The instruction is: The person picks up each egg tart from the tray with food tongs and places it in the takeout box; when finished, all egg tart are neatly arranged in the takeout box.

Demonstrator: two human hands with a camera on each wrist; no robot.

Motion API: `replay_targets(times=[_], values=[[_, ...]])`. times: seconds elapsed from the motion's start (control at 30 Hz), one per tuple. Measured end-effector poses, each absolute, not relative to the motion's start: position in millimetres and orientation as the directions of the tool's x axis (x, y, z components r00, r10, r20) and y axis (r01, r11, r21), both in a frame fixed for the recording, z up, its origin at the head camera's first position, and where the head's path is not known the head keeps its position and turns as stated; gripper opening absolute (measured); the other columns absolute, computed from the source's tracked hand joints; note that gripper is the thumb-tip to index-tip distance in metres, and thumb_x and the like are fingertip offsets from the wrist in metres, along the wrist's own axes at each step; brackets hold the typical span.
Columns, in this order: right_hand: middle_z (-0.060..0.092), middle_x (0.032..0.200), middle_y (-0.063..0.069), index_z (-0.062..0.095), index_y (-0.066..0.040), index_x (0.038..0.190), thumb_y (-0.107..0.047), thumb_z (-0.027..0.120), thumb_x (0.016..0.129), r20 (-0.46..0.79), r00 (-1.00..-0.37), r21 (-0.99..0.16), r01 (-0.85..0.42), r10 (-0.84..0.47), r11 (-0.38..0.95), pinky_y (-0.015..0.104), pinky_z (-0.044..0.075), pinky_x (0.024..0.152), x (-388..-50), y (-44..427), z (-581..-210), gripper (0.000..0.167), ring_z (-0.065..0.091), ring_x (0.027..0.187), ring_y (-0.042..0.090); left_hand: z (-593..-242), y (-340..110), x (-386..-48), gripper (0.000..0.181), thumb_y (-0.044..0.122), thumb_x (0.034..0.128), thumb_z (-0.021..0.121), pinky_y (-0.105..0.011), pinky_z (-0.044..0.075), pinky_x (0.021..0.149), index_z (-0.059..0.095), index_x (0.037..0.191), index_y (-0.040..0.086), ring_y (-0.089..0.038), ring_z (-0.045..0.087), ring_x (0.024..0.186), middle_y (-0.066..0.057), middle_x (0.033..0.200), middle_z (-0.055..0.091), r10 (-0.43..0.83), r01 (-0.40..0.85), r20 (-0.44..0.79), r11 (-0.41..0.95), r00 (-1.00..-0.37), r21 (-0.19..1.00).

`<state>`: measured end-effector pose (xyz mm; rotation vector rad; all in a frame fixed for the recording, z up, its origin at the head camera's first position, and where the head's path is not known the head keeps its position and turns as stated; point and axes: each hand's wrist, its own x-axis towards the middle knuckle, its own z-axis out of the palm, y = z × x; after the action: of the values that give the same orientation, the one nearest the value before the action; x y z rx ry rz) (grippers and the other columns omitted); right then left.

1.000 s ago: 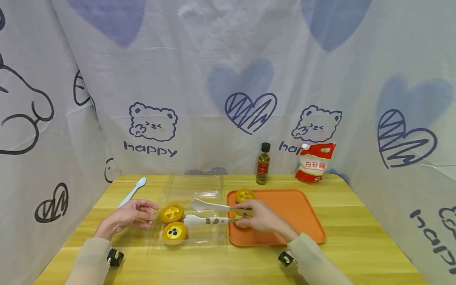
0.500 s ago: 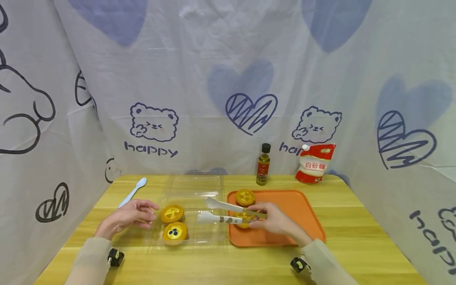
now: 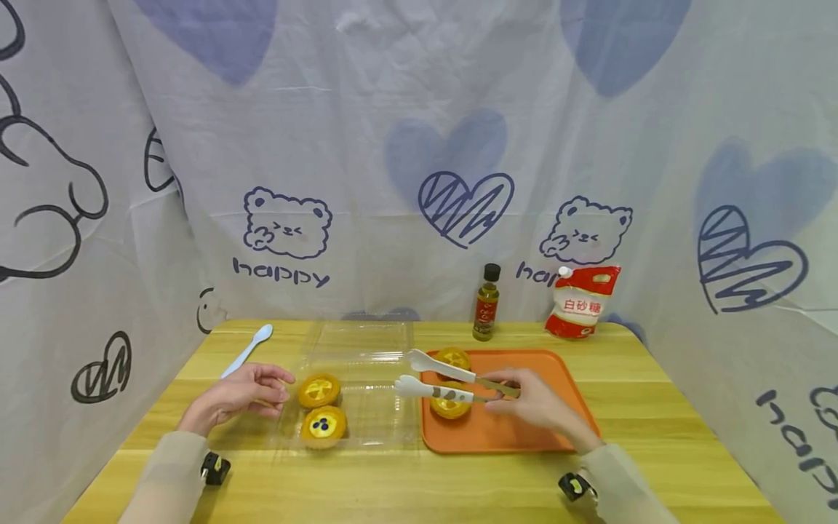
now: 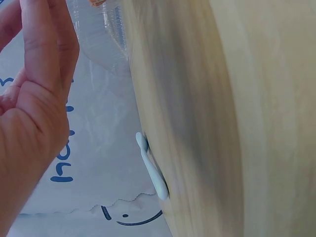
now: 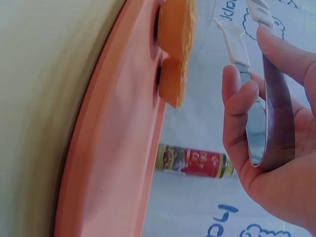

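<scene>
My right hand (image 3: 537,402) holds white-tipped tongs (image 3: 452,370) above the orange tray (image 3: 524,429). The tong arms are spread, with nothing between their tips; the right wrist view shows the metal bow (image 5: 280,118) between thumb and fingers. Below lie two egg tarts, a front tart (image 3: 450,410) and a back tart (image 3: 456,356), partly covered by the tongs. My left hand (image 3: 238,393), fingers loosely bent and holding nothing, hovers beside a clear plastic container (image 3: 382,440) with its lid folded back. Its left side holds a yellow-topped tart (image 3: 319,391) and a blueberry-topped tart (image 3: 324,425).
A pale blue spoon (image 3: 249,349) lies at the back left. Behind the tray stand an oil bottle (image 3: 485,309) and a red-and-white sugar bag (image 3: 579,304). A printed white curtain (image 3: 366,240) hangs behind and beside the wooden table (image 3: 393,491).
My right hand has drawn the tongs rightward, from over the container to over the tray, uncovering the front tart there. The left hand has stayed nearly still.
</scene>
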<state>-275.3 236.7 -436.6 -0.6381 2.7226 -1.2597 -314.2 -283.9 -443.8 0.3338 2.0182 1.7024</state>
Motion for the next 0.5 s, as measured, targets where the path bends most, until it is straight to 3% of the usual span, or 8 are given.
replay_targets(times=[0.27,0.5], values=[[0.071,0.105,0.002,0.068,-0.015,0.123,-0.023,0.077,0.084,0.114,-0.923,-0.715,-0.333,-0.367,0.615,0.041,0.049,0.089,-275,255,-433,0.041,0.06,0.098,0.022,-443,-284,-314,0.047,0.0,0.0909,0.065,-0.036,0.063,0.074,0.044,0.129,-0.017,-0.019,0.069,0.079,-0.01,0.092,0.067,0.479,-0.118,-0.201,0.196,-0.855,0.973],[0.07,0.116,0.012,0.067,-0.01,0.125,-0.02,0.078,0.084,0.106,-0.914,-0.717,-0.344,-0.392,0.607,0.054,0.048,0.097,-274,268,-432,0.044,0.061,0.097,0.024,-443,-284,-315,0.045,0.001,0.091,0.065,-0.036,0.063,0.074,0.045,0.128,-0.015,-0.019,0.068,0.079,-0.012,0.094,0.067,0.481,-0.113,-0.196,0.195,-0.855,0.974]])
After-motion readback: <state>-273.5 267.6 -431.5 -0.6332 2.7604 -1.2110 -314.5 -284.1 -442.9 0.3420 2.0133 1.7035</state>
